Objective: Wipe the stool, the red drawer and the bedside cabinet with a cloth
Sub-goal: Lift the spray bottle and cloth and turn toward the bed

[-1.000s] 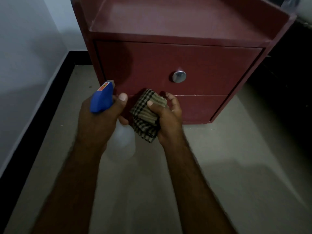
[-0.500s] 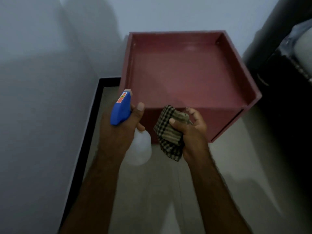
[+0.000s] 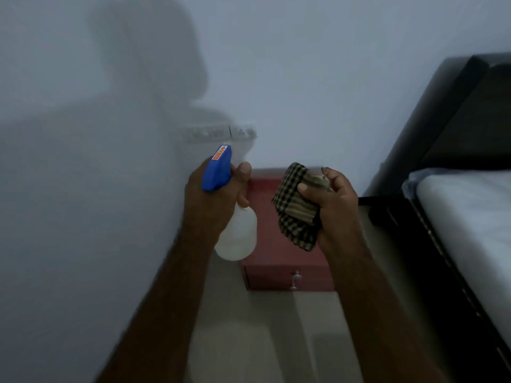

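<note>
Risks first. The L hand [image 3: 210, 205] has its grip curled round the neck of the spray bottle [image 3: 236, 239], thumb up beside the blue head. The nozzle points forward to the wall, approx. at the switch plate [image 3: 221, 132] behind it. If the trigger is pressed at this height, I think the mist goes on the wall and the switches, not on the furniture (water on electric fittings is not good). The R hand [image 3: 336, 205] pinches the checked cloth [image 3: 297, 208] in its grip as a loose bunch, thumb on top, one corner hanging down. Such a bunch can slip, or wipe w/ only a small part, so it may need refolding. Spray could also drift to the mattress [image 3: 470, 217], as the bed stands just beside.

Where things are: both hands are in the air above the bedside cabinet [image 3: 266, 217], not touching it. It stands on the floor [image 3: 249, 341] against the back wall, between the left wall and the bed. The red drawer [image 3: 271, 279] is in its front, w/ a metal knob [image 3: 295, 280]. No stool in view.

Containers: the bottle body is translucent white; the liquid level I cannot tell. The drawer is closed, so its contents are hidden. The cabinet top is mostly behind the hands.
</note>
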### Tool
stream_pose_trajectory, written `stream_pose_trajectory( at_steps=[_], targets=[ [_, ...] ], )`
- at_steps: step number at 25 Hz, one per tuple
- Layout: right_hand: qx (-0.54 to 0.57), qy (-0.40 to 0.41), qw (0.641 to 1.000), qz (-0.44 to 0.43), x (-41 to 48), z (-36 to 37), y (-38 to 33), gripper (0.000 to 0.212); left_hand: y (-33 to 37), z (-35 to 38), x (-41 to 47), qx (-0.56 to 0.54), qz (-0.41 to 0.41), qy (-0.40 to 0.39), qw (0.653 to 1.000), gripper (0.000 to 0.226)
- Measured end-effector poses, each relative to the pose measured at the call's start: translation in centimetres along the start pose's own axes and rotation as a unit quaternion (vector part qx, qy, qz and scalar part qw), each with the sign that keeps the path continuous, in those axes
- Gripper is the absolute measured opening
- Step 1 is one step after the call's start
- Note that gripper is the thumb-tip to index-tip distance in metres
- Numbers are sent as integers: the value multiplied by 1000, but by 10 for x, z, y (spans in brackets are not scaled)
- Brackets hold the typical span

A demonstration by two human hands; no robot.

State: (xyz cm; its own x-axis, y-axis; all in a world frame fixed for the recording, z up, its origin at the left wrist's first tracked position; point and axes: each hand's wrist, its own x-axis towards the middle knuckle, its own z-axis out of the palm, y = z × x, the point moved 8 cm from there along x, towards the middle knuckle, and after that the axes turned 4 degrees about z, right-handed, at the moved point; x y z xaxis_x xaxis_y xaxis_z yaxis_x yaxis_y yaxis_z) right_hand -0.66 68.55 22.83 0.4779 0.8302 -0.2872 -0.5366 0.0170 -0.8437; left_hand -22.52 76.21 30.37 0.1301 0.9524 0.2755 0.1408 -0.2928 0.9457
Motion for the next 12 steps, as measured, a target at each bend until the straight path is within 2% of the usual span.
stream_pose_trajectory(
  at_steps=[6, 12],
  targets=[
    [10, -24, 1000, -18, -58, 87, -151, 55, 178, -40, 47, 10, 33, 21, 999, 44],
    [9, -34, 998, -45, -108, 139, -266, 51, 310, -66, 73, -14, 50, 36, 998, 39]
  ],
)
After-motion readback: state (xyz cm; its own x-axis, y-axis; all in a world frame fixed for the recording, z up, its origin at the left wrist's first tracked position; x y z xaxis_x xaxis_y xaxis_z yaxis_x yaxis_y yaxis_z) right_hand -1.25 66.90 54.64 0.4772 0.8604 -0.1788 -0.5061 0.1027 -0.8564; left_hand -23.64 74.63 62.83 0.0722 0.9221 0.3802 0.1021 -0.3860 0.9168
